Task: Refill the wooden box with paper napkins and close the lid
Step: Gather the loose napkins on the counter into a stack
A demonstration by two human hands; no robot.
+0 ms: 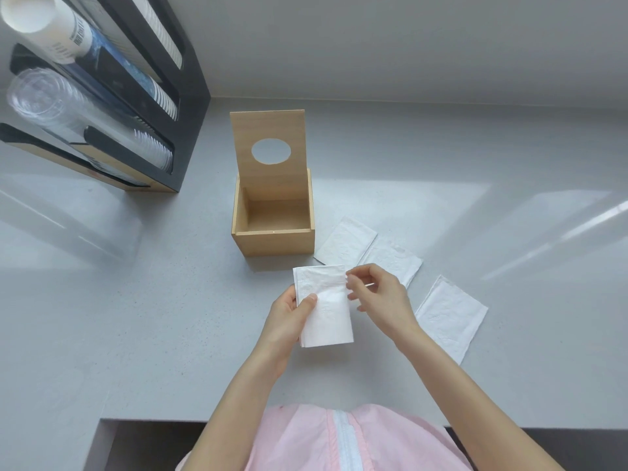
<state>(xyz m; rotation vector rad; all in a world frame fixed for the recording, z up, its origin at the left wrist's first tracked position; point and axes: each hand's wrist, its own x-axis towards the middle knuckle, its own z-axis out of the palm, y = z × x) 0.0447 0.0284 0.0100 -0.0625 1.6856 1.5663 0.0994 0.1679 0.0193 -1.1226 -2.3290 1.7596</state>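
The wooden box (277, 242) stands on the grey counter with nothing visible inside. Its lid (268, 130), which has an oval hole, is swung upright at the back. In front of the box my left hand (289, 317) holds a small stack of white paper napkins (326, 311), thumb on top. My right hand (377, 294) pinches the stack's upper right edge with thumb and fingertips. Three more napkins lie flat on the counter to the right: one (345, 241) beside the box, one (394, 263) partly behind my right hand, one (450, 317) nearest me.
A black-framed dispenser (183, 107) holding paper cups, clear lids and sleeves stands at the far left of the grey counter (136, 300). A grey wall rises behind the box. The counter's front edge runs just before my pink jacket (306, 443).
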